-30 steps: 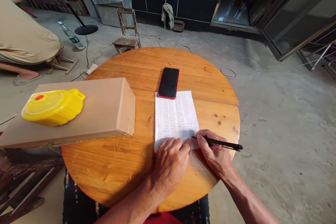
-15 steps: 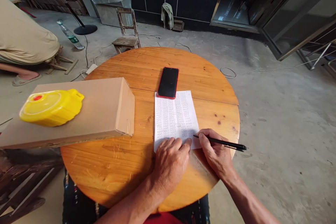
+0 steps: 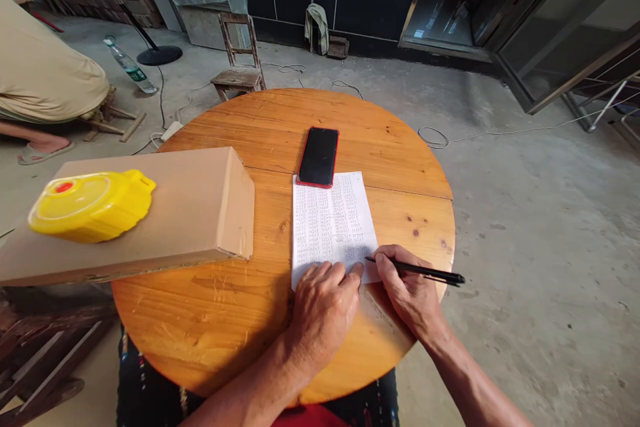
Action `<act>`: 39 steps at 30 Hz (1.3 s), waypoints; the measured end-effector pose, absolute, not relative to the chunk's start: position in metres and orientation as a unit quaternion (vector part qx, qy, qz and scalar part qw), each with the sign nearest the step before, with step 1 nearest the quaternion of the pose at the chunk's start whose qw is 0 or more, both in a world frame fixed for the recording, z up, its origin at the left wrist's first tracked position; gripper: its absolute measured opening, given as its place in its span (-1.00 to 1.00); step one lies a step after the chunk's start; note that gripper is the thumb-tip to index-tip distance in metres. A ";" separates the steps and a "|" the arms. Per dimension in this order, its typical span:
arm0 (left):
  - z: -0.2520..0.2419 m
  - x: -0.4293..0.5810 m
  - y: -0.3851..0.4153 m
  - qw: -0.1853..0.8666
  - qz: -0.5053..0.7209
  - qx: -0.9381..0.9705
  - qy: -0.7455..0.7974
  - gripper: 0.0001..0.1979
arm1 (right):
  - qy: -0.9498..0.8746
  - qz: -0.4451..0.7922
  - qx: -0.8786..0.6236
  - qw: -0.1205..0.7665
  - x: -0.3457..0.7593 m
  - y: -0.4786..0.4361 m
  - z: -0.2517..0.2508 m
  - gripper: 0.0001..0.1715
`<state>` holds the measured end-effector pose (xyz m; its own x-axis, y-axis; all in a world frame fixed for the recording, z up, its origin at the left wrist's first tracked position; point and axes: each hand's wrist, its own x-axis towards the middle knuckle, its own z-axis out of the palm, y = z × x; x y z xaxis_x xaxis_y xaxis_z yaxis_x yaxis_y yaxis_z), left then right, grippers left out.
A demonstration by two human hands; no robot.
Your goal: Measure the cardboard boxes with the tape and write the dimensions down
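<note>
A white sheet of paper [image 3: 320,220] covered in columns of small handwritten figures lies on the round wooden table [image 3: 250,320]. Across its lower edge rests my left hand [image 3: 325,300], palm down, fingers a little bent and pressing on the sheet without gripping it. My right hand [image 3: 407,287] is closed around a black pen [image 3: 425,271] at the sheet's lower right. The pen slants, its tip at the paper by the last rows of writing. A black phone [image 3: 319,156] in a red case overlaps the sheet's top edge.
A cardboard box [image 3: 185,207] on the table's left side bears a yellow plastic case [image 3: 95,205] with a red button. Beyond the table stand a small wooden chair [image 3: 240,77] and a water bottle [image 3: 130,65]. Another person's leg [image 3: 45,140] shows at the far left.
The whole view has shifted slightly. Both hands, the pen and the paper keep almost the same places relative to one another.
</note>
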<state>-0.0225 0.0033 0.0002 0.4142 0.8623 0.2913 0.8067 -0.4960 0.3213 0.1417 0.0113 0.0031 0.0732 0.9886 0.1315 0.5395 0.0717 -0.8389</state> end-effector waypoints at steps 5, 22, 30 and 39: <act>0.000 -0.023 0.003 0.069 0.213 0.839 0.495 -0.70 | -0.626 0.271 -0.622 0.385 0.141 0.010 0.004 -0.80; -0.001 -0.022 0.003 0.057 0.217 0.839 0.495 -0.73 | -0.595 0.278 -0.639 0.401 0.142 0.011 0.003 -0.76; 0.000 -0.023 0.003 0.060 0.215 0.841 0.493 -0.72 | -0.603 0.285 -0.635 0.391 0.142 0.011 0.004 -0.77; 0.000 -0.023 0.003 0.067 0.211 0.839 0.497 -0.72 | -0.601 0.277 -0.640 0.391 0.141 0.011 0.004 -0.77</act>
<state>-0.0229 0.0032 -0.0002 0.4182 0.8619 0.2867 0.8052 -0.4978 0.3222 0.1406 0.0106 0.0039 0.1247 0.9856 0.1146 0.5523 0.0270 -0.8332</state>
